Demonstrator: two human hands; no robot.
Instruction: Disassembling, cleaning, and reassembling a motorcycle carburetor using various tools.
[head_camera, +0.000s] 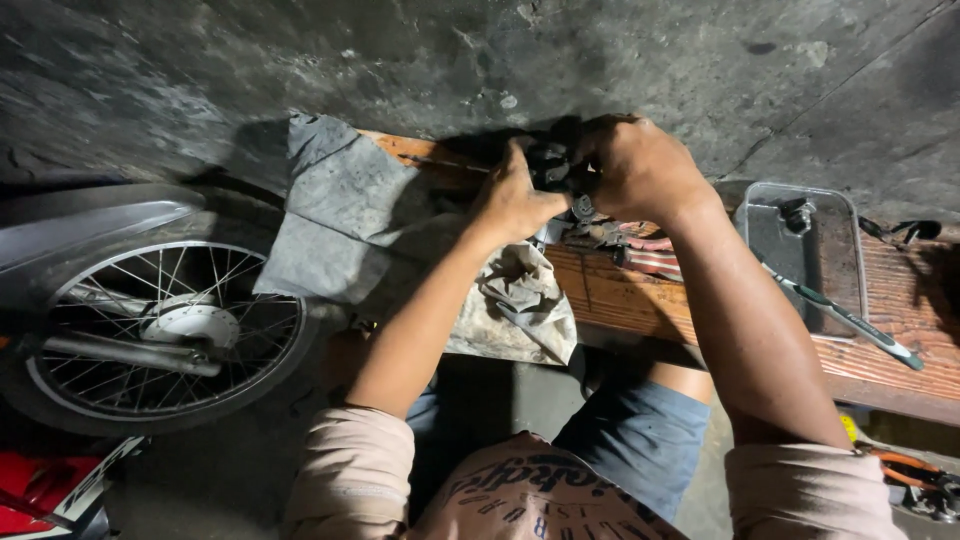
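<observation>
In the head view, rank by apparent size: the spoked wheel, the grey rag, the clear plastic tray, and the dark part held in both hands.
1. spoked wheel
2. grey rag, though a forearm hides part of it
3. clear plastic tray
4. dark part, mostly hidden between left hand and right hand, so its size is uncertain

A single head-worn view looks steeply down and forward from above the person's own chest, whose shirt and shorts fill the bottom centre of the frame. It sits close, at arm's reach: both forearms run up from the lower edge to mid-frame. The concrete floor (700, 70) fills the top, a spoked wheel (160, 330) the left, and a wooden plank (640, 300) crosses to the right.
</observation>
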